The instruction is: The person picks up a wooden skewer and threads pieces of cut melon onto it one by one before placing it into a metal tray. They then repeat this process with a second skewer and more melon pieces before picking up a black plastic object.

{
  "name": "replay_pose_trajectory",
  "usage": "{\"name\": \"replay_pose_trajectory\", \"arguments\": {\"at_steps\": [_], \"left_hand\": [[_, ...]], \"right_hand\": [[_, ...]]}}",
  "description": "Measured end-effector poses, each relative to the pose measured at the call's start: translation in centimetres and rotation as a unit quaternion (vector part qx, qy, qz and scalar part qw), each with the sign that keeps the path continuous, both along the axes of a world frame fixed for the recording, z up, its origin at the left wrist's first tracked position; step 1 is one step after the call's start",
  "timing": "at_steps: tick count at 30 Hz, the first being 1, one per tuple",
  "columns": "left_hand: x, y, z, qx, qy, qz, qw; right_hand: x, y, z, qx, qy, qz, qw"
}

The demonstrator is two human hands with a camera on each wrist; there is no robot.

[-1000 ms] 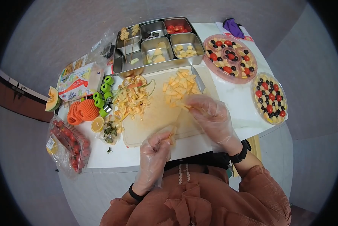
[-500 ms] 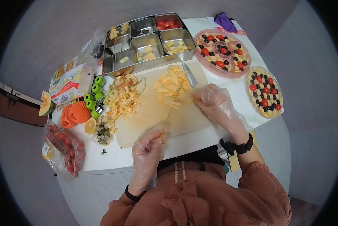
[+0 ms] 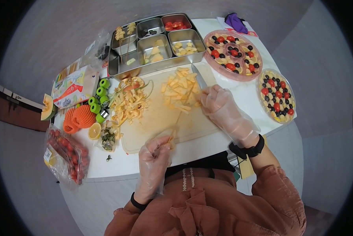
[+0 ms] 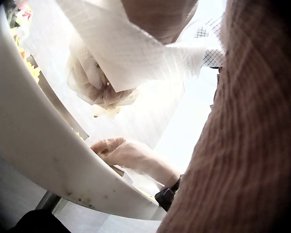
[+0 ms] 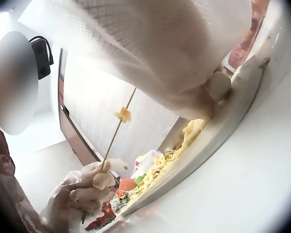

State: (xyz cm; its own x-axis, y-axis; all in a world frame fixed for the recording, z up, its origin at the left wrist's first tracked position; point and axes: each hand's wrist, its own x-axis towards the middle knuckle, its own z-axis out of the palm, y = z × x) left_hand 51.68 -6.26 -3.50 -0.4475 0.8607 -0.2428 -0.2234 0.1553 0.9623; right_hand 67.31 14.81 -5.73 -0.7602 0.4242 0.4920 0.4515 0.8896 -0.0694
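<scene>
Gloved in clear plastic, my left hand [image 3: 154, 159] grips a thin wooden skewer [image 3: 177, 124] that slants up over the cutting board [image 3: 145, 135]. One pale yellow piece [image 5: 123, 115] sits partway along the skewer [image 5: 111, 141] in the right wrist view, above the left hand [image 5: 82, 191]. My gloved right hand [image 3: 225, 114] is low at the right edge of a pile of cut yellow-orange fruit [image 3: 180, 87], its bent fingers pinching a small piece, partly hidden. A knife [image 3: 199, 76] lies just beyond its fingers.
Peelings [image 3: 129, 102] cover the board's left part. Behind is a metal tray [image 3: 145, 70] with compartments. Two fruit platters, one pink [image 3: 227, 74] and one clear [image 3: 277, 96], stand right. Green cutters [image 3: 101, 92], orange netting [image 3: 84, 116] and packed tomatoes [image 3: 68, 151] are left.
The right hand has moved away from the skewer to the right edge of the fruit pile. The left hand still holds the skewer, and the head view has shifted slightly.
</scene>
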Motion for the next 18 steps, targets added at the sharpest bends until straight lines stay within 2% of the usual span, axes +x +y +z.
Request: {"name": "replay_pose_trajectory", "arguments": {"at_steps": [2,8,14,18], "left_hand": [[0.2,0.1,0.4,-0.011,-0.012,0.007,1.0],[0.0,0.1,0.2,-0.006,0.017,0.001,1.0],[-0.4,0.0,0.0,-0.006,0.016,-0.013,1.0],[-0.3,0.1,-0.2,-0.002,0.027,-0.009,1.0]], "right_hand": [[-0.2,-0.1,0.3,-0.002,-0.062,-0.029,0.998],[0.1,0.4,0.5,-0.047,-0.006,0.02,0.999],[0.5,0.2,1.4,-0.062,-0.056,0.029,0.996],[0.6,0.1,2.4,-0.105,-0.027,0.038,0.993]]}}
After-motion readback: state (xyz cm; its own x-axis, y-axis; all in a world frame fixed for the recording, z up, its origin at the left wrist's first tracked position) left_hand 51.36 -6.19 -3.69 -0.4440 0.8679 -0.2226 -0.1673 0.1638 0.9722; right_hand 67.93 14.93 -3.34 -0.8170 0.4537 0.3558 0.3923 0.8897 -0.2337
